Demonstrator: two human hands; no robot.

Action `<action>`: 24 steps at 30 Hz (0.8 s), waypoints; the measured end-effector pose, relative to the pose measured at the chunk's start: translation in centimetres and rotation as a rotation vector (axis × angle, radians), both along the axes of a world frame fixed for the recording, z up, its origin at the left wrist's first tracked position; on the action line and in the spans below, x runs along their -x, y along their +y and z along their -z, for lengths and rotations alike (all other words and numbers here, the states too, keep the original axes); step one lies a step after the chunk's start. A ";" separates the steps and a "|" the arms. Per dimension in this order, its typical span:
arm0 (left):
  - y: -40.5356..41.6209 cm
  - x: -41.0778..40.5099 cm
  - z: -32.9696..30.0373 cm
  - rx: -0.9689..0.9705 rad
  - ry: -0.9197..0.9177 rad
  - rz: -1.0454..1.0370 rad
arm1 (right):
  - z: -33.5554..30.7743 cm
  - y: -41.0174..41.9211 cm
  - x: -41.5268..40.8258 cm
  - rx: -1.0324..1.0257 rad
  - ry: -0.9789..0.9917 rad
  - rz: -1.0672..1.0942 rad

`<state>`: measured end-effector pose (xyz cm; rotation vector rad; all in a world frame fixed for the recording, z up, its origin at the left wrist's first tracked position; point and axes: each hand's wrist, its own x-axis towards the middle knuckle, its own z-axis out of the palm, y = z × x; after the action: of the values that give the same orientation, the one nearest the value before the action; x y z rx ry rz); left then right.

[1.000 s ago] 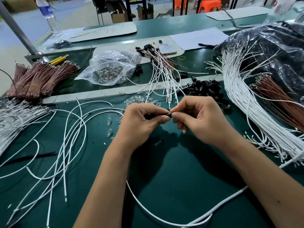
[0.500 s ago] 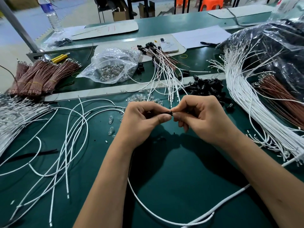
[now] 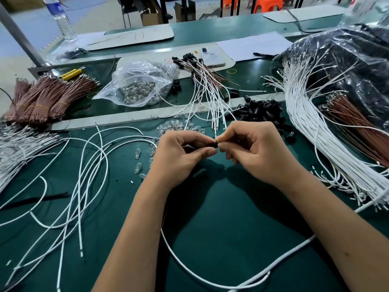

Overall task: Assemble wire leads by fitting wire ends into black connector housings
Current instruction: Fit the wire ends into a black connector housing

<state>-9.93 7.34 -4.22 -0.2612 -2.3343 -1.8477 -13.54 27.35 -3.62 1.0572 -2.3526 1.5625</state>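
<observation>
As far as I can judge from the head view, the work is in the middle of one lead and far from the end of the whole batch. My left hand [image 3: 181, 157] has its fingers curled and pinches a small black connector housing [image 3: 215, 143] between thumb and forefinger, and my right hand [image 3: 255, 151] meets it from the other side, its grip also closed in a pinch at the housing; I think it presses a wire end in, but the end itself is hidden by the fingertips, so I cannot tell how deep it sits. A long white wire [image 3: 189, 262] runs in a loop on the green table [image 3: 221, 218] below my forearms, and it may belong to this lead, though I cannot follow it up to the hands. Behind the hands lies a fan of finished leads [image 3: 202, 81] with black housings already on their far ends, so some part is done. What is left looks much more: a heap of loose black housings [image 3: 261, 111] just beyond my right hand, a thick bundle of white wires [image 3: 311, 127] on the right, loose white wires [image 3: 84, 165] on the left, and brown wire bundles [image 3: 48, 95] on the far left. Small clear bulbs [image 3: 181, 125] are scattered near the left hand, beside a plastic bag [image 3: 139, 85] holding more.
</observation>
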 end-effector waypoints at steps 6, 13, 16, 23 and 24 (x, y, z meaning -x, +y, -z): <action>-0.2 0.1 -0.3 -0.167 0.091 -0.017 | -0.8 -0.4 -0.9 0.067 0.288 0.161; -0.4 0.1 -0.5 -0.345 0.132 0.032 | -1.0 -1.1 -2.1 0.171 0.380 0.239; -0.4 0.1 -0.6 -0.348 0.137 0.040 | -1.0 -1.4 -2.3 0.163 0.417 0.206; -0.4 0.1 -0.8 -0.324 0.130 0.035 | -0.8 -1.6 -2.2 0.111 0.477 0.173; -0.4 0.1 -0.7 -0.323 0.128 0.029 | -0.8 -1.6 -2.2 0.105 0.477 0.171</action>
<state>-9.98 6.97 -3.48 -0.3596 -1.9227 -2.1149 -11.33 25.77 -2.79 1.0346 -1.9594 1.1970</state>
